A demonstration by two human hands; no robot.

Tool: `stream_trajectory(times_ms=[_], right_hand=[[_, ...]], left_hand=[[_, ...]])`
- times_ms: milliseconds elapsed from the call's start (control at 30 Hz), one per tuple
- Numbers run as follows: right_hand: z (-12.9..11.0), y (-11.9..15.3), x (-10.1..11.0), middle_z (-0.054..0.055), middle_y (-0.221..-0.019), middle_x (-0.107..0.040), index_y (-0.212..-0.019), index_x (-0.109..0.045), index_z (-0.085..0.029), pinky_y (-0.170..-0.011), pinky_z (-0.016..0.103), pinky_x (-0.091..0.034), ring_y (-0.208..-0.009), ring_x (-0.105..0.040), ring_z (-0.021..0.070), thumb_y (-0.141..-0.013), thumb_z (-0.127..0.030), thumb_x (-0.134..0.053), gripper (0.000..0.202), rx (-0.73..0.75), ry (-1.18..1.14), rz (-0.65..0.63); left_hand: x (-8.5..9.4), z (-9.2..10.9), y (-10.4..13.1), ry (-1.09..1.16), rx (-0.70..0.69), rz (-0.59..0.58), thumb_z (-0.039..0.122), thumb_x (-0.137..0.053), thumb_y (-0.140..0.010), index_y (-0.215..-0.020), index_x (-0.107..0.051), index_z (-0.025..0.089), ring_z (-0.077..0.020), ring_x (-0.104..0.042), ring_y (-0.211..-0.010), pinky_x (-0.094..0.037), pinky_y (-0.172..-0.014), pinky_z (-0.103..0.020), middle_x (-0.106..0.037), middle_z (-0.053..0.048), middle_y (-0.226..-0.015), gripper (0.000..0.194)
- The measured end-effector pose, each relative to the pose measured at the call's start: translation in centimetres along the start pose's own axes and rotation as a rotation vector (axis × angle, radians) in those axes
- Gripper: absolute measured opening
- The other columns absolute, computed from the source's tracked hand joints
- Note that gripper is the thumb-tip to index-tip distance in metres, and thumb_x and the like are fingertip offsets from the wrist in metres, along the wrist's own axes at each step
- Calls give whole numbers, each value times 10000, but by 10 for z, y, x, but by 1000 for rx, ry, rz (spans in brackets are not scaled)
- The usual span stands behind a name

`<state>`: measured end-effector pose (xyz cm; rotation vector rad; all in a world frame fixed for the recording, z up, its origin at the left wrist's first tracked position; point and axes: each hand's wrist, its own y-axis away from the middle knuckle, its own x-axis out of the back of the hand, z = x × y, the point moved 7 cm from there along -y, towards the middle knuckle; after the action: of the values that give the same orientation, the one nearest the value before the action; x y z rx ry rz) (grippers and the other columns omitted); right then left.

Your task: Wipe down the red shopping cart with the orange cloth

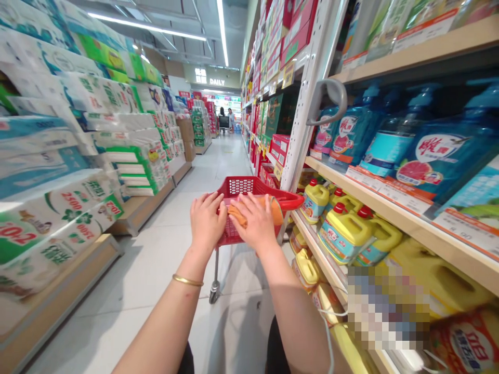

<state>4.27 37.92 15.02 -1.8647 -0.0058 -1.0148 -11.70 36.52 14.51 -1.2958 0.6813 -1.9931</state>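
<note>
A red plastic shopping cart [241,184] with a perforated basket stands directly in front of me in the aisle. My left hand [207,217] is closed over the left part of its near edge, fingers curled forward. On the right part of that edge, an orange cloth [277,210] lies bunched under my right hand [253,219]. The right fingers are bent over the cloth and press it against the cart; its edges stick out on both sides. Whatever lies under my palms is hidden. One thin metal leg with a caster [214,292] shows below the basket.
Shelves on the right hold blue pump bottles [432,156] and yellow jugs [345,228] close to the cart. A grey loop handle [331,98] juts from the shelf post. Stacked tissue packs [58,223] line the left. Far down the aisle [228,150] are people.
</note>
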Motion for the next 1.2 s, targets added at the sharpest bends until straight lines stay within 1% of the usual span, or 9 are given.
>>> stream_trajectory(times_ms=[167, 233, 500, 567, 733, 833, 967, 1033, 1200], right_hand=[[102, 25, 39, 88, -1567, -612, -1385, -712, -268, -1285, 775, -72, -1566, -412, 347, -1090, -469, -477, 427, -543, 131, 321], [116, 33, 45, 108, -1611, -563, -1386, -712, -243, -1248, 828, -85, -1599, -340, 395, -1094, -469, -441, 458, -673, 157, 386], [-9, -1, -3, 20, -1582, -605, -1434, -671, -338, -1347, 653, -5, -1574, -412, 269, -1077, -488, -563, 401, 2, 4, -2], [12, 2, 6, 31, -1564, -621, -1421, -682, -329, -1336, 676, 20, -1564, -427, 278, -1075, -486, -561, 398, -64, 35, 46], [117, 32, 46, 98, -1597, -579, -1382, -717, -266, -1241, 833, -95, -1590, -356, 400, -1095, -488, -430, 462, -668, 170, 358], [104, 29, 38, 96, -1632, -539, -1411, -699, -263, -1245, 827, -119, -1606, -322, 407, -1099, -478, -424, 468, -653, 155, 329], [17, 2, 3, 46, -1575, -608, -1414, -688, -317, -1327, 708, -36, -1571, -413, 305, -1092, -482, -510, 403, -202, 42, 84], [-2, -3, -2, 36, -1546, -636, -1411, -687, -325, -1351, 647, -31, -1534, -469, 270, -1087, -486, -533, 393, -80, 14, 31], [84, 19, 36, 89, -1524, -650, -1348, -730, -265, -1296, 756, -62, -1523, -474, 341, -1097, -473, -472, 416, -471, 130, 260]], left_hand=[[0, 5, 3, 8, -9, -20, 352, -435, -1056, -1362, -734, 247, -346, -514, -1477, -288, -1288, -611, -681, -65, -1485, 440], [-1, 5, 4, 10, -4, -15, 353, -433, -1059, -1375, -726, 252, -344, -503, -1488, -285, -1290, -611, -682, -55, -1486, 442], [-1, 2, 1, -13, 0, -15, 345, -432, -1058, -1349, -738, 211, -350, -523, -1466, -278, -1291, -620, -697, -96, -1459, 442], [0, 2, 1, -3, -6, -17, 345, -439, -1058, -1354, -733, 222, -341, -537, -1454, -289, -1287, -612, -701, -87, -1455, 435], [2, 6, 3, 21, -14, -10, 355, -444, -1062, -1332, -744, 238, -325, -559, -1429, -296, -1282, -600, -718, -67, -1431, 420], [3, 6, 3, 27, -3, 12, 345, -452, -1053, -1303, -759, 235, -323, -572, -1408, -291, -1283, -593, -732, -68, -1407, 411], [2, 4, 1, 18, 4, 17, 325, -450, -1038, -1283, -769, 233, -326, -570, -1407, -280, -1284, -601, -735, -85, -1398, 412], [1, 3, 0, 13, -4, 8, 326, -454, -1036, -1284, -769, 235, -327, -569, -1410, -281, -1282, -602, -733, -90, -1400, 411], [3, 6, 2, 20, -16, 0, 334, -453, -1047, -1290, -763, 241, -311, -590, -1384, -306, -1272, -581, -741, -71, -1391, 404]])
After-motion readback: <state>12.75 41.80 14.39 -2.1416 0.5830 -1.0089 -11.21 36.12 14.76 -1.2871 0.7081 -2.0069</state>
